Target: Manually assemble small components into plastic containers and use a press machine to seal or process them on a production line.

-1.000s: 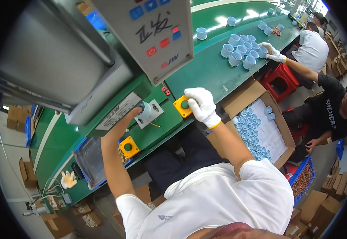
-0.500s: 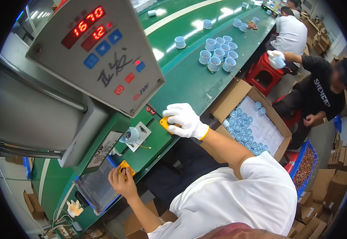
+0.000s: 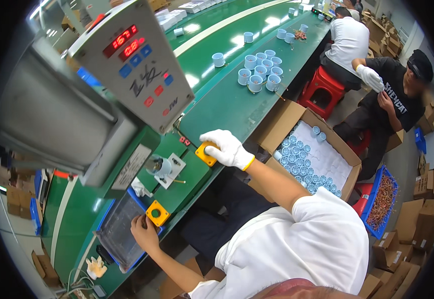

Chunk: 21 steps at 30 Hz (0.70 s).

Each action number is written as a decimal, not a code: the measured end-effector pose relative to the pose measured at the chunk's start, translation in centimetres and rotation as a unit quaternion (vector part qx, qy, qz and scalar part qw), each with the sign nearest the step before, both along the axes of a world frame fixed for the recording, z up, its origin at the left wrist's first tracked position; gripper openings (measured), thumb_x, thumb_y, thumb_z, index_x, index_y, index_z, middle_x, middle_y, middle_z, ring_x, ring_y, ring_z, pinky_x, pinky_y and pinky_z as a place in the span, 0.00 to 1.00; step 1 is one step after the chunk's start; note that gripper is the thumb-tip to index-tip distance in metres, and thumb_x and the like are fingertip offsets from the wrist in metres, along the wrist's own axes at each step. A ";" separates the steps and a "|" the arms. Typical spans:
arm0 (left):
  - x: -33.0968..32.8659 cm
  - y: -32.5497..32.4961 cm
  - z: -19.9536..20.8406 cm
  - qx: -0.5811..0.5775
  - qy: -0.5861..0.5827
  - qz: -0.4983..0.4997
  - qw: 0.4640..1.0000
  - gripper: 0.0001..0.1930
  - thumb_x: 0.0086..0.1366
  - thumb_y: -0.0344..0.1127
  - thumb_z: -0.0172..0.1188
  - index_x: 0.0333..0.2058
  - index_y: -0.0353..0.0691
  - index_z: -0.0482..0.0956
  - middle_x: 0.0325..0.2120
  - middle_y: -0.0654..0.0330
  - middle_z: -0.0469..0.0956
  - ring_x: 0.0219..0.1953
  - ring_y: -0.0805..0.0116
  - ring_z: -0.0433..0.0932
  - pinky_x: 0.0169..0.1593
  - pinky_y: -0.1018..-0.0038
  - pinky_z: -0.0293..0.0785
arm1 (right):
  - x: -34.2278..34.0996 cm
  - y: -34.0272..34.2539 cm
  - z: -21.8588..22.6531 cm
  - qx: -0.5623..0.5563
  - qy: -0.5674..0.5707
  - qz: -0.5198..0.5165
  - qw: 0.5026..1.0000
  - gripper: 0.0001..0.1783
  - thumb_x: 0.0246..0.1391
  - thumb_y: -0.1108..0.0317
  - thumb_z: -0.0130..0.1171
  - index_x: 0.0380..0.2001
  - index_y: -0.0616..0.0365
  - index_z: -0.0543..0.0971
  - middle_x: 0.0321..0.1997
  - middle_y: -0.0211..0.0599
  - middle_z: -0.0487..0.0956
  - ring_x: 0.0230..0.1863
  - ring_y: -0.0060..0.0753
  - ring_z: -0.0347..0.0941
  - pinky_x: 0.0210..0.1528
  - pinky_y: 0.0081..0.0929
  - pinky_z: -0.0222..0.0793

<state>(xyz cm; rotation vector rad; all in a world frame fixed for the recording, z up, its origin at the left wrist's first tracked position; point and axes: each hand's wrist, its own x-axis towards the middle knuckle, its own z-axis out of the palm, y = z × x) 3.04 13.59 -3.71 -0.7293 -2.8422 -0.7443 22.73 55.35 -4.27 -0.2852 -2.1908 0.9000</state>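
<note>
My right hand [image 3: 227,148], in a white glove, lies over the side of a yellow button box [image 3: 206,160] at the bench's front edge. Its fingers are apart, and part of the button shows between them. Bare, my left hand [image 3: 144,233] is beside the rim of a blue tray [image 3: 108,215], fingers slightly spread and nothing visible in them. Next to it, a second yellow button box [image 3: 158,215] has its green button uncovered. Between the boxes, a light-blue plastic cup [image 3: 163,168] sits on a metal fixture plate [image 3: 175,172] under the press [image 3: 127,164].
A grey control panel [image 3: 142,84] with red digits hangs over the bench. Several light-blue cups [image 3: 244,76] stand along the green bench [image 3: 212,112]. At right are a carton [image 3: 344,187] of blue parts, a blue crate [image 3: 380,204] and a seated co-worker [image 3: 401,94].
My left hand has come off its button box, down toward the tray. My right hand's fingers have shifted, uncovering part of its button. The whole view has shifted slightly; the panel digits differ.
</note>
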 end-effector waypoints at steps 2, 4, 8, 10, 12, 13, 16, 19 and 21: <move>0.1 0.7 0.7 0.020 -0.026 0.004 0.999 0.13 0.71 0.36 0.69 0.49 0.35 0.89 0.54 0.51 0.83 0.58 0.45 0.80 0.63 0.57 0.75 | 0.2 0.0 0.2 -0.014 -0.016 -0.001 1.000 0.22 0.67 0.54 0.63 0.57 0.54 0.84 0.54 0.46 0.88 0.57 0.56 0.83 0.62 0.48 0.77; -0.1 0.4 0.7 0.025 -0.040 0.007 0.999 0.13 0.71 0.36 0.70 0.48 0.35 0.89 0.54 0.51 0.83 0.58 0.45 0.80 0.63 0.57 0.76 | 0.1 0.1 0.1 -0.040 -0.019 0.005 0.999 0.22 0.67 0.55 0.63 0.58 0.54 0.84 0.54 0.47 0.88 0.58 0.56 0.82 0.64 0.47 0.77; -0.4 -0.2 0.1 0.054 -0.044 -0.003 0.998 0.10 0.68 0.34 0.72 0.44 0.35 0.90 0.50 0.51 0.84 0.54 0.46 0.83 0.59 0.57 0.78 | 0.0 -1.0 0.6 0.027 0.037 -0.019 0.999 0.24 0.63 0.57 0.67 0.59 0.55 0.83 0.58 0.49 0.86 0.58 0.60 0.81 0.64 0.49 0.77; -0.7 -0.4 -0.4 0.067 -0.045 -0.014 0.997 0.09 0.67 0.33 0.72 0.42 0.35 0.90 0.49 0.51 0.85 0.53 0.46 0.83 0.58 0.58 0.78 | 0.2 -2.5 2.1 0.101 0.099 -0.009 0.990 0.25 0.58 0.61 0.71 0.57 0.58 0.82 0.56 0.50 0.85 0.57 0.60 0.81 0.63 0.49 0.78; -0.5 -0.2 0.0 0.065 -0.044 -0.016 0.997 0.08 0.67 0.33 0.72 0.40 0.35 0.89 0.47 0.51 0.85 0.52 0.46 0.82 0.57 0.57 0.78 | 0.5 -4.8 3.8 0.121 0.108 0.008 0.987 0.26 0.57 0.62 0.72 0.57 0.59 0.81 0.56 0.50 0.85 0.57 0.60 0.81 0.62 0.50 0.78; -0.2 0.0 0.2 0.071 -0.044 -0.007 0.996 0.08 0.67 0.33 0.72 0.40 0.35 0.89 0.47 0.51 0.85 0.52 0.46 0.82 0.57 0.57 0.78 | 0.5 -5.7 4.5 0.141 0.111 -0.001 0.984 0.26 0.56 0.62 0.72 0.56 0.60 0.81 0.57 0.50 0.85 0.58 0.60 0.81 0.62 0.50 0.78; -0.2 -0.3 0.4 0.062 -0.038 -0.019 0.997 0.08 0.69 0.34 0.70 0.39 0.35 0.87 0.45 0.51 0.84 0.50 0.45 0.81 0.56 0.55 0.78 | 0.0 -8.4 5.4 0.107 0.079 -0.006 0.991 0.30 0.56 0.60 0.73 0.58 0.63 0.80 0.59 0.52 0.84 0.61 0.60 0.81 0.65 0.51 0.76; -0.1 -1.0 -0.4 0.059 -0.018 0.000 0.998 0.08 0.70 0.35 0.68 0.40 0.35 0.86 0.45 0.50 0.84 0.51 0.44 0.81 0.56 0.54 0.77 | -1.8 -10.1 6.0 0.076 0.057 -0.027 0.995 0.35 0.58 0.53 0.75 0.62 0.66 0.79 0.61 0.57 0.84 0.63 0.63 0.79 0.68 0.51 0.74; -0.4 -1.6 -0.7 0.058 -0.001 -0.007 0.998 0.07 0.71 0.35 0.67 0.39 0.37 0.86 0.45 0.50 0.84 0.51 0.42 0.81 0.56 0.51 0.77 | -3.0 -10.6 6.2 0.055 0.037 -0.033 0.997 0.39 0.59 0.50 0.76 0.64 0.67 0.79 0.62 0.59 0.83 0.65 0.64 0.79 0.69 0.51 0.73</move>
